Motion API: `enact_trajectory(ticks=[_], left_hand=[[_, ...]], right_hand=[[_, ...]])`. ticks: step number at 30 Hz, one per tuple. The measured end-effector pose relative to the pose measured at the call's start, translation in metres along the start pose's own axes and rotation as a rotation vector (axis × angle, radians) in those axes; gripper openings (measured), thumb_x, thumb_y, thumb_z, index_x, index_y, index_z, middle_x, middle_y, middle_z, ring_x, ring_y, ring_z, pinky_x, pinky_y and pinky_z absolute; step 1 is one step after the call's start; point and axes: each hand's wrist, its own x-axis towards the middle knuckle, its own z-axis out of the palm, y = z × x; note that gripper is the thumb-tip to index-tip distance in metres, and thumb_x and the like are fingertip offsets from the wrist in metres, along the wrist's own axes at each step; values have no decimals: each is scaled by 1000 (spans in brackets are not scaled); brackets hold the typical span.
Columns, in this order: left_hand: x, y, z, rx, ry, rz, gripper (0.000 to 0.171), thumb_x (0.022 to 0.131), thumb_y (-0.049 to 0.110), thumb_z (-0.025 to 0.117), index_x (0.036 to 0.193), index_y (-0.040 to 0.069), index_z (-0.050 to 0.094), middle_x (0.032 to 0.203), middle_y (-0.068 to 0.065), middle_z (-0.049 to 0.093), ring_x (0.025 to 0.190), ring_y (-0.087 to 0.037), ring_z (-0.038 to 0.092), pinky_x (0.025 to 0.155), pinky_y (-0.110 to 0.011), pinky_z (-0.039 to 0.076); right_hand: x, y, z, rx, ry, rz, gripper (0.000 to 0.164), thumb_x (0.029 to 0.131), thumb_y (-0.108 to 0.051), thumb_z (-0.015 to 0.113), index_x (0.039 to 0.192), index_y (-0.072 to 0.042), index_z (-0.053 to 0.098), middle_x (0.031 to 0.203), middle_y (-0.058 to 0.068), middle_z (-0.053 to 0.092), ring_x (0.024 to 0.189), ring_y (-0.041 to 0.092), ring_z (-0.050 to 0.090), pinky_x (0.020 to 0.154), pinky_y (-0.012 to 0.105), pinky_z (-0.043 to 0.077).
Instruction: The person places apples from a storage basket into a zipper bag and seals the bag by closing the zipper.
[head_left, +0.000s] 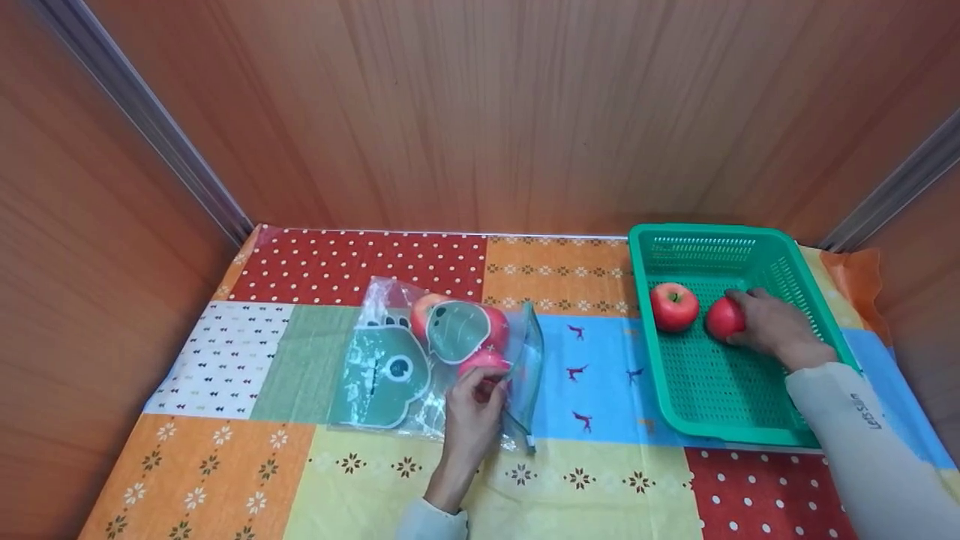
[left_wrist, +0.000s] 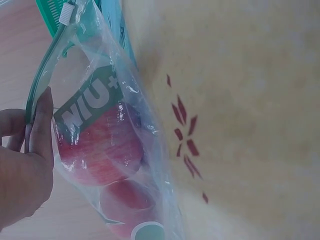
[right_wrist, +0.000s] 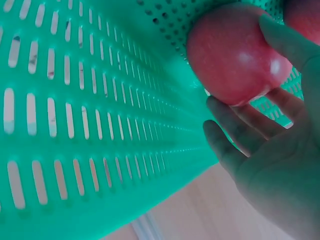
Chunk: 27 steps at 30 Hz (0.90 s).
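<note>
My left hand pinches the open edge of a clear zip bag with green cartoon print, which lies on the cloth. Several red apples show through its plastic. In the left wrist view, the green zip strip runs between my fingers, with a white slider at its end. Inside the green basket, my right hand grips a red apple, thumb on one side and fingers curled under the other. A second apple sits beside it, against the basket's left wall.
A patchwork cloth covers the table. Wood-grain panels close off the back and both sides, with metal strips at the corners. An orange piece of material lies behind the basket's right side.
</note>
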Motion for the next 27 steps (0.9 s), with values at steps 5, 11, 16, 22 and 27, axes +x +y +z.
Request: enact_trajectory(ticks=[5,11,16,22,27], left_hand=[[0,0,0,5,-1,4,21,95,-2,74,112,9,77,100,-5,71,82,-15,63,76,-22,57],[1,-1,1,25,1,10,21,95,-3,73,111,9,77,100,-7,71,82,-15,63,75,-23,57],[0,0,1,11,-7,9,22,96,-2,73,114,10,77,100,-4,71,84,-16,63,75,-22,57],[0,-2,1,4,-3,-1,23,96,-3,72,114,11,77,101,-3,71,86,-17,63,77,-22,56],[-1,-3,1,-5,5,-2,23,96,-3,72,114,10,77,102,-3,71,86,-17,63,78,-22,57]], right_hand=[[1,-1,2,-1,16,-1,86,86,-15,87,152,11,38,132,43,50,118,63,49,88,73,54],[0,-6,5,-18,44,2,85,84,-15,88,150,12,41,128,42,53,114,62,52,88,73,53],[-2,-8,5,-38,40,5,87,81,-14,90,149,13,43,125,42,54,113,61,54,86,72,55],[-5,-12,6,-52,28,-8,85,80,-14,91,147,12,46,121,40,56,108,59,56,84,70,56],[-8,-18,8,-67,25,-2,83,81,-14,91,147,11,47,120,39,57,107,57,57,84,69,56]])
